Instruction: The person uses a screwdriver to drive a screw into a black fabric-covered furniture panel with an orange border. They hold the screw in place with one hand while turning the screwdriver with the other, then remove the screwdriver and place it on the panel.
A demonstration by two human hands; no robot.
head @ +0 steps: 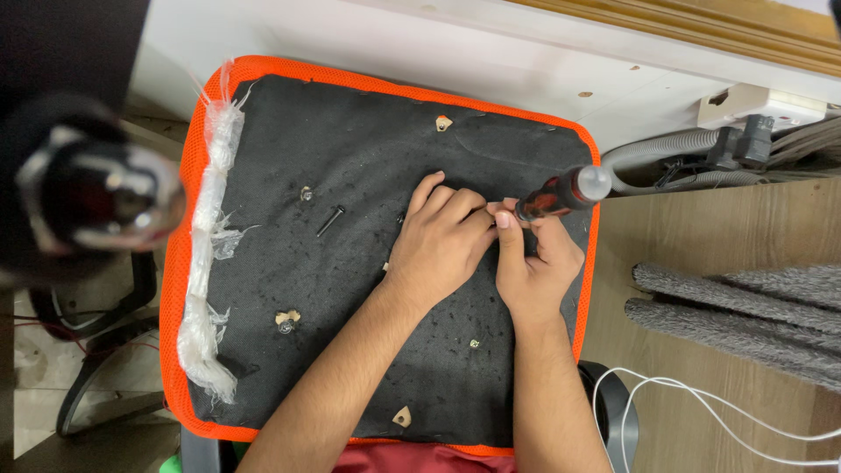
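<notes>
While the right hand [534, 263] grips the red-and-black screwdriver with the clear plastic butt [561, 194] — fingers closed around the lower handle — the left hand [442, 236] lies curled and knuckles-up just beside it, its fingertips bunched at the spot where the tip must meet the upturned chair seat, a black fabric underside edged in orange mesh [350, 140]. The tip itself, and whatever it bears on, is hidden under those fingers, so I cannot tell whether the left hand pinches a fastener or only steadies the blade. Both hands sit right of the seat's centre, near its right edge.

To do this step well, my judgement is that the shaft should stand square to the seat rather than leaning toward its right edge as the handle now does, with firm downward pressure so the tip does not slip out. One loose black bolt [330, 221] lies on the seat left of the hands, well apart — within reach of the left hand.
</notes>
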